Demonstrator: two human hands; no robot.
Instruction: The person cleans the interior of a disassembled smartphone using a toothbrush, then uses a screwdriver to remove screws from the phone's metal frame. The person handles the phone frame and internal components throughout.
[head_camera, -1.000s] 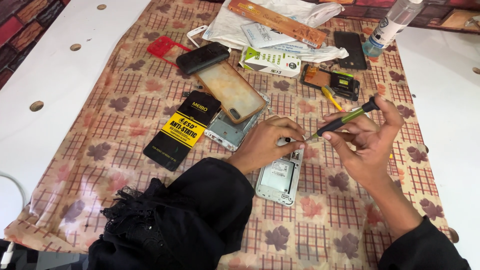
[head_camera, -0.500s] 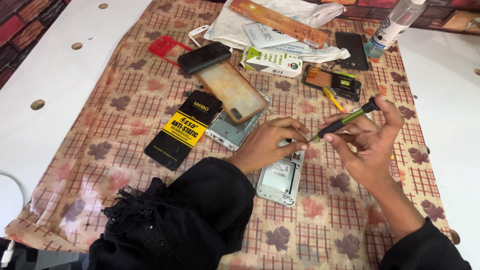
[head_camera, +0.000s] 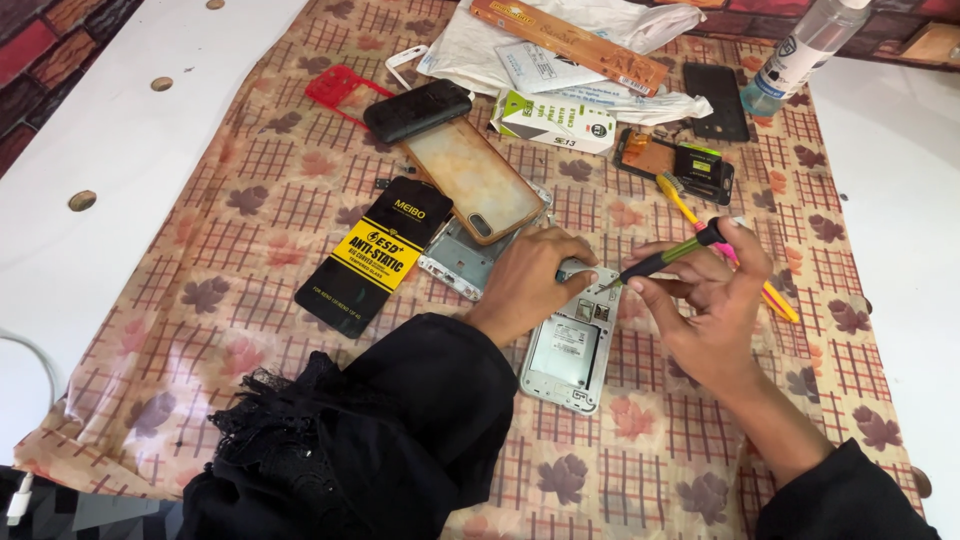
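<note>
Crowded checked cloth (head_camera: 300, 200), left hand (head_camera: 535, 280) pinning opened phone (head_camera: 570, 345), right hand (head_camera: 715, 305) fingers closed on screwdriver (head_camera: 665, 257).

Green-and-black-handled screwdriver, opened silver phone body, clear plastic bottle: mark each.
Green-and-black-handled screwdriver (head_camera: 668, 257), head view, on the mid handle.
Opened silver phone body (head_camera: 566, 352), head view, on the pale battery bay.
Clear plastic bottle (head_camera: 800, 50), head view, on its side wall.

Phone-repair table: dismantled phones (head_camera: 568, 345), screwdriver (head_camera: 665, 258)
</note>
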